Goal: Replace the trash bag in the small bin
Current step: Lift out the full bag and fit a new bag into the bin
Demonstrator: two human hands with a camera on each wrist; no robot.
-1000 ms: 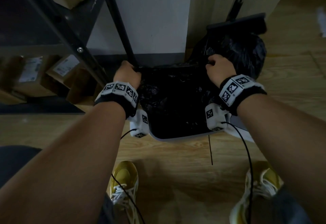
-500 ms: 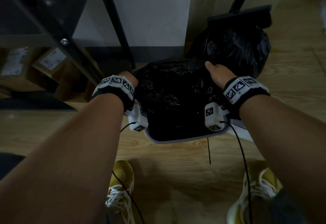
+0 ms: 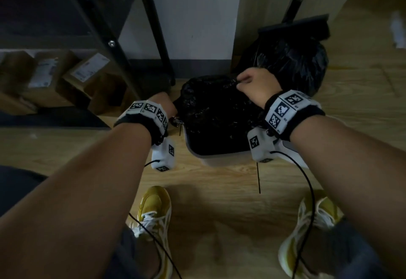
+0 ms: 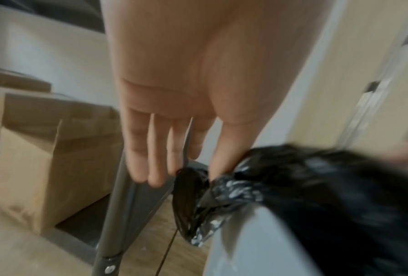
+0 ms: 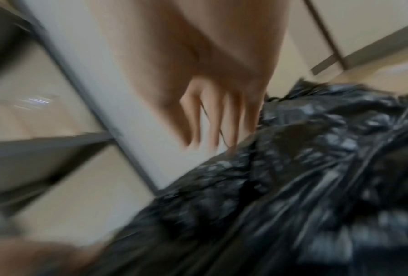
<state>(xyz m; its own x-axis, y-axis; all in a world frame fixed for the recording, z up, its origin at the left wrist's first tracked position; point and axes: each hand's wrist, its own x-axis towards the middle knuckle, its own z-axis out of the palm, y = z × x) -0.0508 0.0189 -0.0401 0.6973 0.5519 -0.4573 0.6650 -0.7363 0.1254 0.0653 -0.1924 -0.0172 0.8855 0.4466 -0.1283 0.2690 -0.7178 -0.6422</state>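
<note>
A small white bin (image 3: 219, 160) stands on the wooden floor, lined with a crinkled black trash bag (image 3: 215, 113). My left hand (image 3: 165, 105) is at the bin's left rim. In the left wrist view its fingers (image 4: 155, 158) are straight and the thumb presses the bag's edge (image 4: 222, 196) against the white corner (image 4: 245, 242). My right hand (image 3: 241, 83) is at the far right corner, fingers curled and pinching the bag's edge. The right wrist view is blurred, showing the right hand (image 5: 212, 138) at the bag (image 5: 292, 186).
A full black bag (image 3: 292, 63) sits behind the bin on the right, under a dark flat-topped stand (image 3: 294, 25). A black shelf leg (image 3: 158, 36) and cardboard boxes (image 3: 83, 74) are at left. My yellow shoes (image 3: 153, 212) stand in front.
My left hand slid from the far left corner toward me along the left rim. My right hand went from lying flat on the bag to pinching its edge at the far right corner.
</note>
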